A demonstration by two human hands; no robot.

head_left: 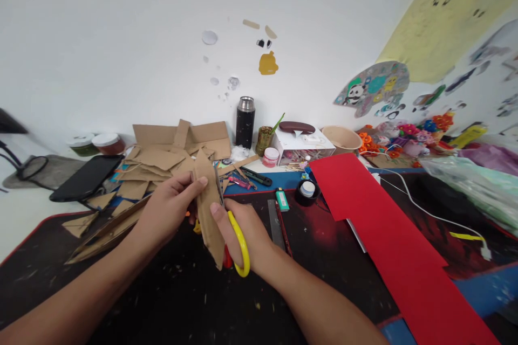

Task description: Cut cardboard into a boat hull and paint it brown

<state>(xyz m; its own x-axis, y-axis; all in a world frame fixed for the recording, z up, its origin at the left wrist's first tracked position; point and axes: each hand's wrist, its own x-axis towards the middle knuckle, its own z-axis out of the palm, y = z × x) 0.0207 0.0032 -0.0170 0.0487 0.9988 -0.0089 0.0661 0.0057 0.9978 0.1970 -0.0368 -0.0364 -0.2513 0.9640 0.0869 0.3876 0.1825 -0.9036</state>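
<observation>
My left hand is closed on a narrow strip of brown cardboard, held upright over the dark table mat. My right hand grips yellow-handled scissors, fingers through the loops, with the blades against the strip's right edge. The blade tips are mostly hidden behind the cardboard. Both forearms reach in from the bottom edge.
A heap of cardboard offcuts lies behind the hands, a black tablet to its left. A metal ruler, a green lighter, a tape roll and a large red paper sheet lie right. A black flask stands by the wall.
</observation>
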